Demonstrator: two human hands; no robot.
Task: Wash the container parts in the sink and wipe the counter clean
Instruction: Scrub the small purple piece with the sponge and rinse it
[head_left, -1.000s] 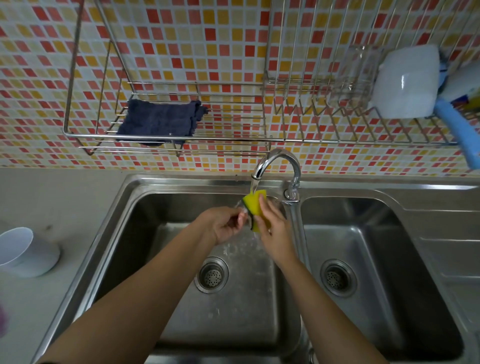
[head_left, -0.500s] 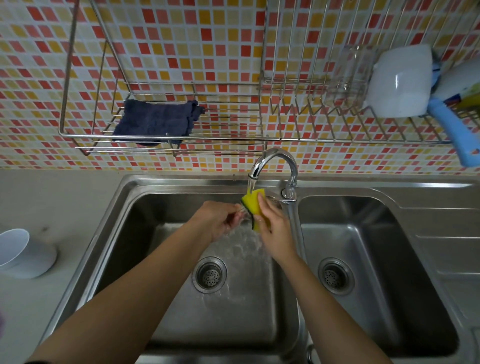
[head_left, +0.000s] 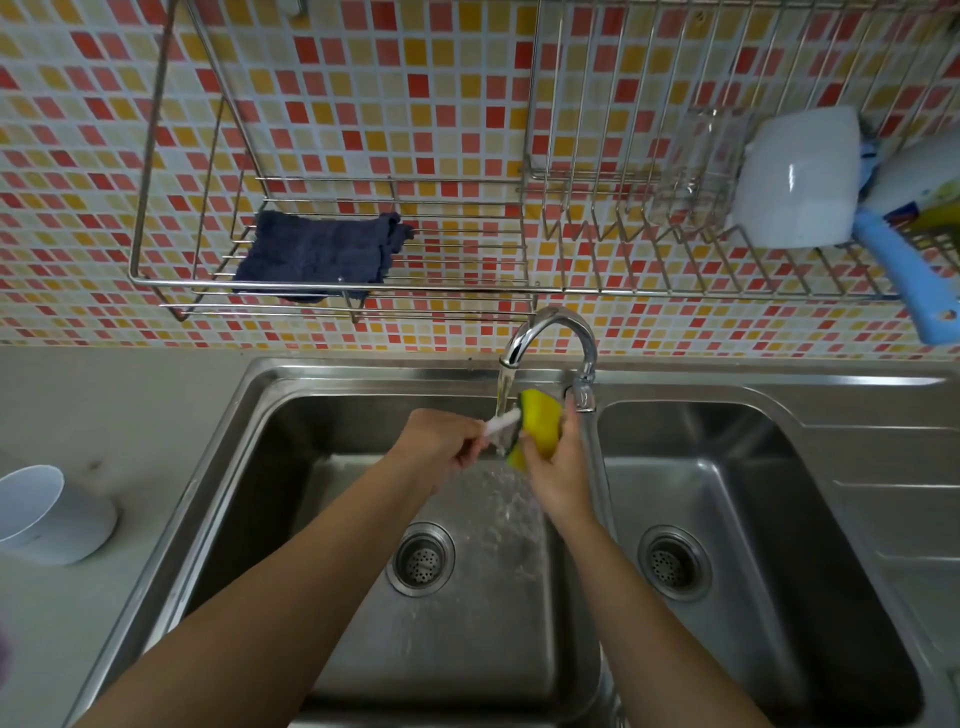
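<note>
Over the left basin of the steel double sink (head_left: 270, 415), my left hand (head_left: 441, 441) grips a small white container part (head_left: 501, 420) whose end sticks out toward the running water. My right hand (head_left: 558, 467) is wrapped around a yellow sponge (head_left: 540, 415), pressed against that part right under the tap (head_left: 550, 338). Water streams from the spout and splashes on the basin floor. A white cup-like container (head_left: 47, 514) lies tipped on the grey counter (head_left: 104, 405) at the left.
A dark blue cloth (head_left: 317, 254) lies in the wire wall rack (head_left: 332, 286) above the sink. At the right, the dish rack holds a clear container (head_left: 696, 166), a white bowl (head_left: 795, 176) and a blue-handled tool (head_left: 914, 280). The right basin (head_left: 727, 493) holds only its drain.
The white part now shows further out of my left hand, and the sponge has shifted slightly right along it. The view has moved a little closer.
</note>
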